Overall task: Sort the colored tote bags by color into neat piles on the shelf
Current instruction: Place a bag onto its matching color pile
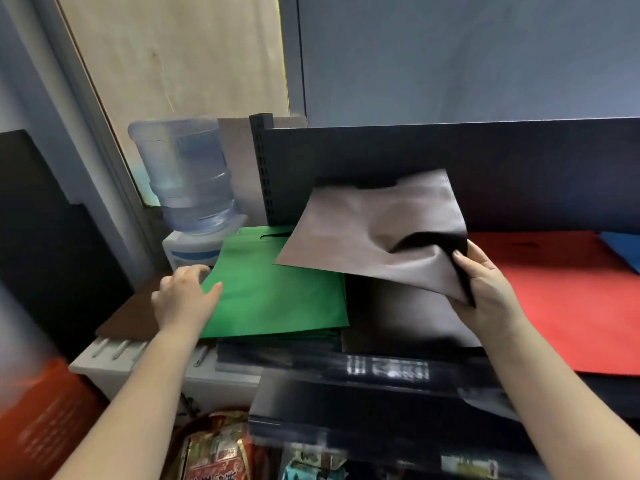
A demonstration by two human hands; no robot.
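Observation:
My right hand (485, 285) pinches the near right corner of a grey-brown tote bag (374, 233), holding it lifted and tilted above a dark pile (398, 317) on the shelf (381, 367). A green tote bag pile (277, 299) lies to its left. My left hand (183, 296) rests on the green pile's left edge, fingers curled around it. A red tote bag pile (561, 299) lies flat to the right, and a blue bag (623, 247) shows at the far right edge.
A water dispenser with a blue bottle (187, 174) stands left of the shelf's upright post (263, 168). A brown board (131, 317) lies beside the green pile. Packaged goods (221, 452) sit below the shelf. A dark back panel (450, 150) closes the shelf behind.

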